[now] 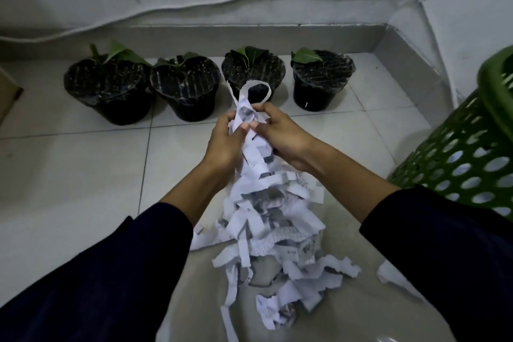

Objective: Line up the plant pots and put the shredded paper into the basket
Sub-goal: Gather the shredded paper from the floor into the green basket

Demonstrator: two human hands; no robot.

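Note:
Several black plant pots (191, 89) with small green leaves stand in a row along the far wall. A long tangled bunch of white shredded paper (266, 216) hangs from my hands down to the tiled floor. My left hand (224, 144) and my right hand (280, 133) both grip the top of the bunch, close together, in front of the third pot. A loop of paper strip sticks up above my fingers. The green perforated basket (469, 153) stands at the right edge, partly cut off.
A white wall with a cable (194, 7) running along it rises behind the pots. A low grey skirting meets the wall corner at the right. A brown cardboard edge (8, 94) shows at the far left. A loose paper scrap (394, 275) lies by my right sleeve.

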